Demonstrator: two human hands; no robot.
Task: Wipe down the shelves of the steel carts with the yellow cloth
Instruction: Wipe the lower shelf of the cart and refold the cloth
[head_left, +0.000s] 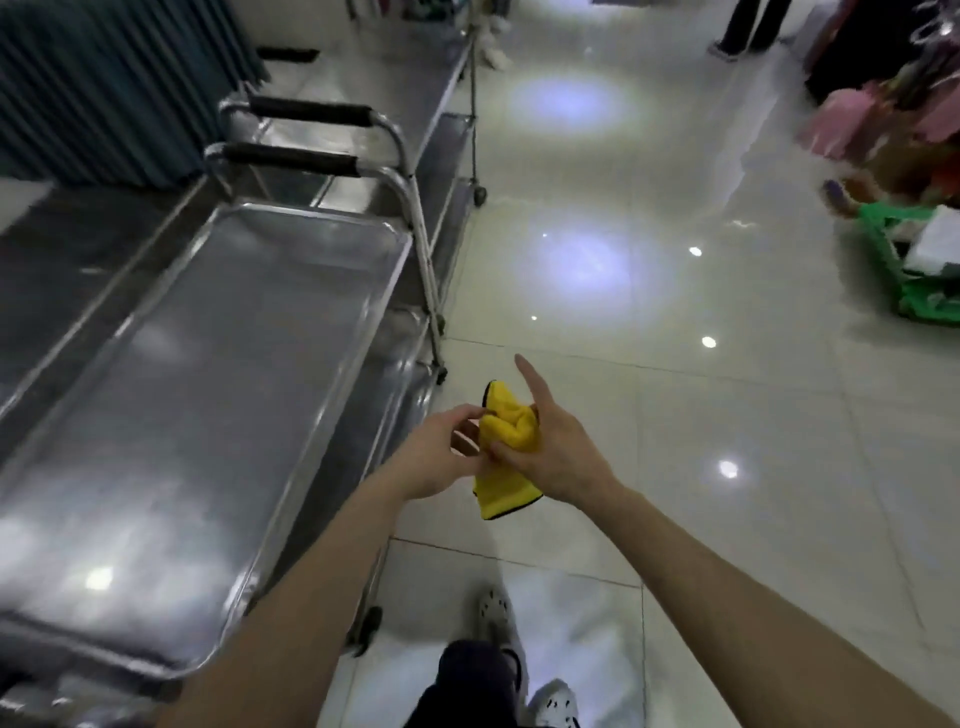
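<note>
Cloth (506, 426), yellow and bunched in mid-air beside the steel cart (208, 395), is pinched at its edge by fingers (470, 415) of the left hand (431, 462) and gripped mid-body by the right hand (563, 454), forefinger straight; probably soft, light, best folded flat.

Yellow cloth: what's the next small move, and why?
Probably swing the yellow cloth left onto the near cart's top shelf: it is bunched between the left hand and right hand, over the floor tiles, touching no steel yet.
</note>
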